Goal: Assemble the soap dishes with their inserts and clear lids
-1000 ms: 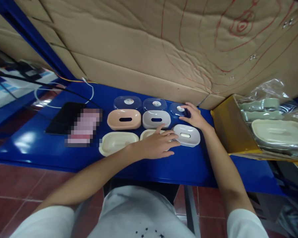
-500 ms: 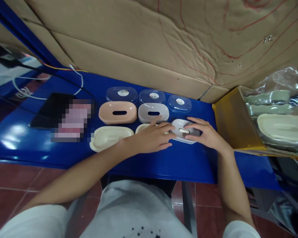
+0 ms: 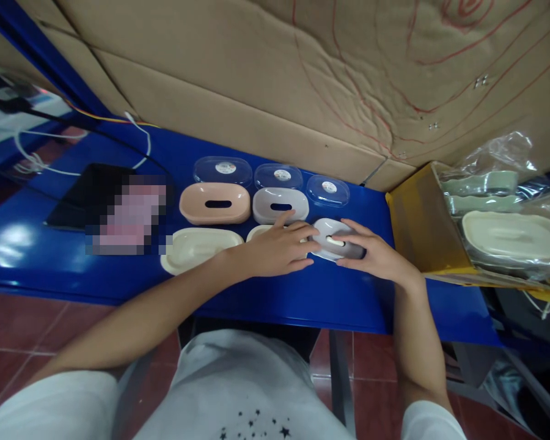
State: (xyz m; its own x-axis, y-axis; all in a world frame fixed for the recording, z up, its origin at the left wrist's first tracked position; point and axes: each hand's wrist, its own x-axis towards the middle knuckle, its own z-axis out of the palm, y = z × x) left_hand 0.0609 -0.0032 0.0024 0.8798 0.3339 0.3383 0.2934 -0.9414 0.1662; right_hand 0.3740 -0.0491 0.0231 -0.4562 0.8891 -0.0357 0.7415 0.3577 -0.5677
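My left hand [image 3: 284,249] reaches over a cream oval tray [image 3: 259,233], which it mostly covers. Its fingertips touch the left rim of a small pale grey oval dish [image 3: 324,228]. Around the right side of that same dish curl the fingers of my right hand [image 3: 371,252]. A short cream ridge shows through the dish's centre slot, by a right fingertip. Behind my left hand stands a larger pale grey slotted dish [image 3: 261,206]. A peach slotted dish [image 3: 190,205] is to its left, with another cream tray [image 3: 178,247] in front.
Clear oval lids with round stickers [image 3: 227,167] lie in a row along the cardboard wall [image 3: 238,98]. A carton [image 3: 406,223] of bagged green and cream trays [image 3: 508,235] stands right. A black flat item [image 3: 80,198] and cables lie left on the blue table [image 3: 275,305].
The whole view has shifted slightly. Both hands stay at the small grey dish, and a right finger now lies closer to the ridge in its slot.
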